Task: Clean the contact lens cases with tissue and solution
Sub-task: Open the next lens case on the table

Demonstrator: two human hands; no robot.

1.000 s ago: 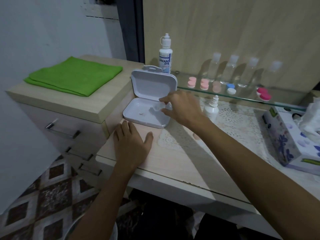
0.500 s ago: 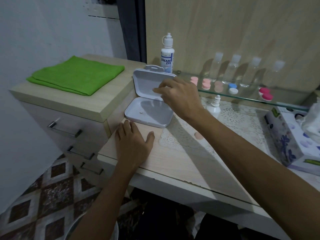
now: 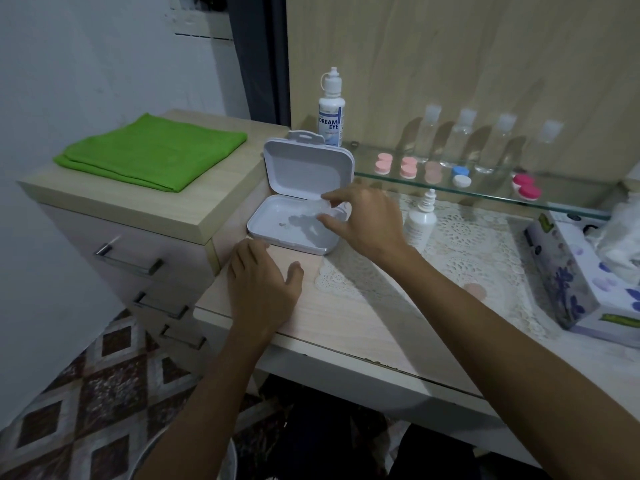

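An open white hinged box (image 3: pixel 277 233) lies on the desk with its lid standing up. My right hand (image 3: pixel 363 220) hovers over the box's right side, index finger and thumb pinching a small clear plastic piece (image 3: pixel 325 206); what the piece is stays unclear. My left hand (image 3: pixel 263 289) rests flat on the desk just in front of the box, fingers straight. A tall solution bottle (image 3: pixel 330 109) stands behind the box. A small white dropper bottle (image 3: pixel 420 221) stands right of my right hand. Pink (image 3: pixel 382 164), blue-and-white (image 3: pixel 460 176) and magenta (image 3: pixel 526 190) lens cases sit on the glass shelf (image 3: pixel 485 192).
A tissue box (image 3: pixel 571 275) sits at the right edge on a lace mat (image 3: pixel 467 258). Several clear bottles (image 3: pixel 464 140) line the back of the shelf. A folded green cloth (image 3: pixel 152 154) lies on the drawer unit (image 3: pixel 138 216) to the left.
My right hand rose toward the box lid half a second ago and has come back down over the tray with the clear piece. My left hand has stayed flat.
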